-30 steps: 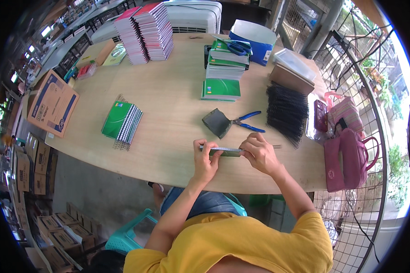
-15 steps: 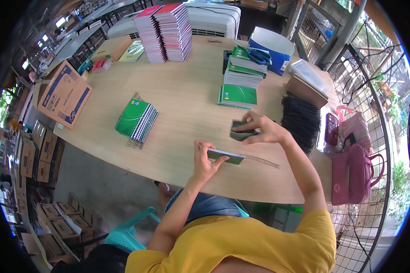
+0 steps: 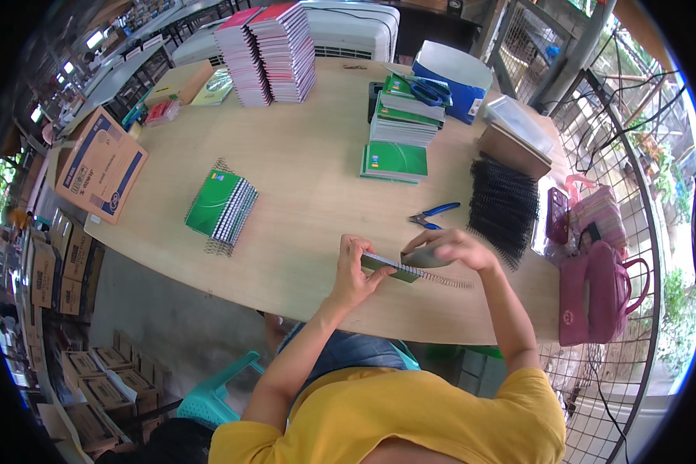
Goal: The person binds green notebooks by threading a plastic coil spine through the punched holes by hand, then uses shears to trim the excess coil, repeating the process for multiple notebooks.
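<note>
Head view: a green notebook (image 3: 390, 268) is held at the table's (image 3: 309, 201) 6 o'clock edge.
Left hand (image 3: 353, 272): clamped on the notebook's left end.
Right hand (image 3: 452, 247): curled over a dark pad (image 3: 424, 260) at the coil (image 3: 441, 278).
Advice: the notebook is best kept steady and level.
Pliers (image 3: 433, 216): at 12 o'clock of the hands.
</note>
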Available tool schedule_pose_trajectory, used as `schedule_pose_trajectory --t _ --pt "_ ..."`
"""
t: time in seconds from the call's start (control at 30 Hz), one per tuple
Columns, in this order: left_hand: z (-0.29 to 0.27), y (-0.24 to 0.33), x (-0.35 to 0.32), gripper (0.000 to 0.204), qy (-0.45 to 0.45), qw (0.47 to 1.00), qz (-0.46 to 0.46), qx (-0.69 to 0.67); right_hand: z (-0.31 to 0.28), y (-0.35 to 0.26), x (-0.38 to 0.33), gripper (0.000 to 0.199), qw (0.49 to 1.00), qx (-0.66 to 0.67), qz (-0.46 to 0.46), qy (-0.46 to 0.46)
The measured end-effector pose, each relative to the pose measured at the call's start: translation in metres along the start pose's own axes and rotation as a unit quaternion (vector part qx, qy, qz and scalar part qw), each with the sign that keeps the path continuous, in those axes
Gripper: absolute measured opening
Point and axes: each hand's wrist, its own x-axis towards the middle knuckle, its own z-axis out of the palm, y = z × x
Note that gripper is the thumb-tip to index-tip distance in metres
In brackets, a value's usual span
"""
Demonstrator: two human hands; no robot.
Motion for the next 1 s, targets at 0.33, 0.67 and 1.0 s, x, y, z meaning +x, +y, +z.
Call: schedule_pose_trajectory --t 0.33,0.67,1.0 --pt "0.005 0.004 -0.001 0.056 -0.02 1.0 0.002 -0.02 0.003 0.007 0.004 0.045 0.994 0.089 -0.061 0.003" --pt "-0.028 -0.037 -0.004 0.024 -0.091 0.925 -0.207 -0.306 0.021 0.006 0.012 0.044 0.997 -0.061 -0.026 0.042" --pt "-0.026 -0.029 0.004 0.026 -0.083 0.912 -0.213 -0.34 0.023 0.001 0.015 0.043 0.99 0.118 -0.059 0.056"
